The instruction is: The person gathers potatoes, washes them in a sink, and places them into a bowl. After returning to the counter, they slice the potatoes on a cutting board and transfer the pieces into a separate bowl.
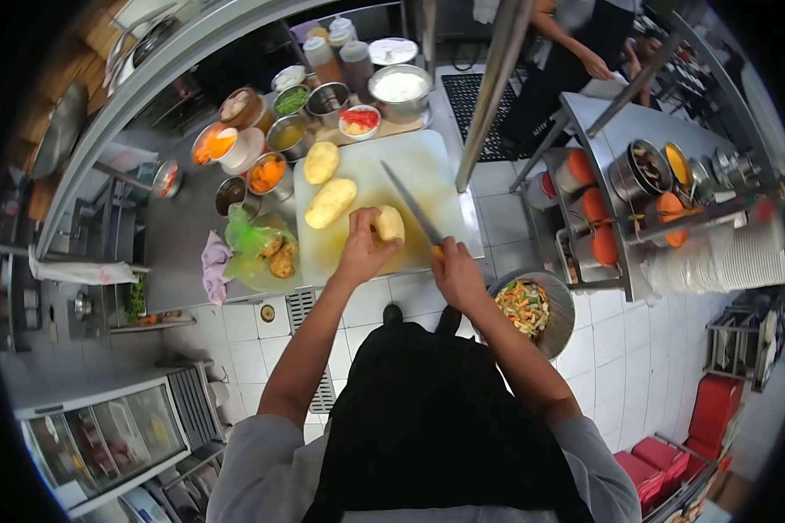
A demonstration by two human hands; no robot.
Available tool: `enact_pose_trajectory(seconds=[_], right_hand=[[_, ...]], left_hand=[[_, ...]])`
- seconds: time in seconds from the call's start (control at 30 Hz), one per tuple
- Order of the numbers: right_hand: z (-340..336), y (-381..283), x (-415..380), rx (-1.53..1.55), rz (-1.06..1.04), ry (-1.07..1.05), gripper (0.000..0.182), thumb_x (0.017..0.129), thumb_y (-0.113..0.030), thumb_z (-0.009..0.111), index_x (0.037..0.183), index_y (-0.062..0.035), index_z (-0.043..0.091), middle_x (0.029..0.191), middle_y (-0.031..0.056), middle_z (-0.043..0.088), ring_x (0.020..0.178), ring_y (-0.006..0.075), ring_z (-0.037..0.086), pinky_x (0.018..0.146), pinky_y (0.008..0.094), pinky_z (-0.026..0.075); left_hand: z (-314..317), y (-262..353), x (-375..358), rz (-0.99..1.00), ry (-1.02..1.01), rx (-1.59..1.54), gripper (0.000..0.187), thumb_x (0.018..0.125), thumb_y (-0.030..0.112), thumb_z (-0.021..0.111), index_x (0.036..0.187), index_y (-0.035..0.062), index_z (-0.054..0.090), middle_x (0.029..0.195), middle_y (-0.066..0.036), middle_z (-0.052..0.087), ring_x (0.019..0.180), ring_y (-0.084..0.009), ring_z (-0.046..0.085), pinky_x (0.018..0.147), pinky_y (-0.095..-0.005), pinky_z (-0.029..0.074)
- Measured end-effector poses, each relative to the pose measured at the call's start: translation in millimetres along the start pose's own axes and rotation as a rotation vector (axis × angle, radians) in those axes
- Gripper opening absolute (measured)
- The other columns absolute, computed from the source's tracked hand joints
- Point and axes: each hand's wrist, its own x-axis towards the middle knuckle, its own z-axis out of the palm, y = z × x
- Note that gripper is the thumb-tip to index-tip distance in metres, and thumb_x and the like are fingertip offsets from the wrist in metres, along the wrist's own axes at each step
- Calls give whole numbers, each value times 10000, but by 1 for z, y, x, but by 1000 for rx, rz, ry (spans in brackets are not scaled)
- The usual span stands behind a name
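Note:
My left hand (365,250) is closed around a peeled potato (390,224) on the white cutting board (436,166). In my right hand (459,272) is a kitchen knife (408,199), gripped by its yellowish handle; the blade points away from me, over the board and to the right of the potato. Two more peeled potatoes lie on the board beyond my left hand: a long one (331,203) and a rounder one (321,163) behind it. The fingertips of my left hand are partly hidden by the potato.
Left of the board sit a green plastic bag (251,253) with unpeeled potatoes and a purple cloth (215,266). Bowls, metal containers and squeeze bottles (323,61) crowd the back. A bin (558,315) of scraps stands at lower right. Another person (576,52) works beyond.

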Motion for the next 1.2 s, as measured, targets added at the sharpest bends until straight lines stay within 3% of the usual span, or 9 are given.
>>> enact_pose_trajectory(seconds=[0.27, 0.33, 0.43, 0.57, 0.83, 0.97, 1.03, 1.1, 1.2], right_hand=[[-2, -16, 50, -362, 47, -44, 399, 804, -165, 701, 1144, 2, 572, 1157, 232, 534, 1176, 389, 509, 918, 497, 478], [2, -28, 62, -277, -310, 67, 535, 761, -110, 709, 1261, -9, 551, 1279, 222, 509, 1220, 394, 488, 1000, 490, 439], [29, -69, 114, -260, -573, -54, 683, 686, -52, 740, 1331, -25, 517, 1350, 186, 498, 1287, 384, 450, 1076, 465, 394], [80, -103, 169, -422, -876, -212, 812, 614, -105, 824, 1360, -67, 506, 1373, 147, 498, 1317, 372, 423, 1137, 476, 321], [101, -135, 185, -682, -546, -380, 816, 566, -263, 868, 1295, -92, 543, 1196, 167, 559, 1166, 355, 526, 949, 504, 452], [93, -91, 157, -245, -222, -153, 771, 668, -312, 792, 1313, -10, 494, 1216, 261, 596, 1085, 461, 580, 957, 490, 490], [61, -113, 149, 88, 139, -226, 707, 789, -321, 706, 1372, -26, 437, 1245, 236, 613, 978, 419, 664, 867, 459, 542], [73, -52, 172, 1029, 297, -378, 660, 868, -311, 633, 1422, -52, 383, 1326, 202, 581, 1093, 382, 638, 893, 484, 531], [64, -55, 199, 1414, 368, -365, 573, 919, -283, 592, 1402, -51, 387, 1259, 176, 573, 1121, 362, 606, 873, 501, 539]], left_hand=[[9, 2, -4, -265, 62, 65, 756, 686, 148, 828, 1313, -15, 438, 1184, -288, 535, 1079, -465, 561, 930, -462, 486], [-1, -11, -19, -263, 127, 30, 697, 727, 123, 804, 1316, -9, 457, 1167, -238, 574, 1071, -398, 601, 888, -430, 514], [-38, -45, -49, -474, 9, -916, 575, 880, 148, 715, 1368, 21, 439, 1218, -123, 595, 1094, -213, 631, 869, -378, 550], [-117, -59, -61, -538, 25, -1286, 574, 957, 249, 640, 1405, 12, 371, 1264, -162, 586, 1105, -246, 647, 892, -408, 574], [-172, -104, -18, -442, 153, -1244, 429, 782, 193, 814, 1134, 53, 611, 1028, -65, 663, 930, -179, 646, 774, -330, 557], [-162, -82, -15, -449, 161, -1354, 397, 823, 128, 755, 1176, 42, 595, 1060, -54, 671, 964, -168, 661, 832, -322, 547], [-148, -106, -14, -473, 118, -1461, 376, 878, 169, 707, 1211, 54, 574, 1035, -64, 660, 937, -196, 671, 766, -348, 575], [-153, -110, -7, -543, 100, -1457, 374, 903, 204, 686, 1223, 54, 564, 1035, -79, 645, 912, -217, 672, 718, -373, 591], [-162, -98, 28, -542, 101, -1352, 393, 898, 227, 684, 1220, 37, 563, 1058, -110, 632, 874, -226, 672, 666, -380, 600]])
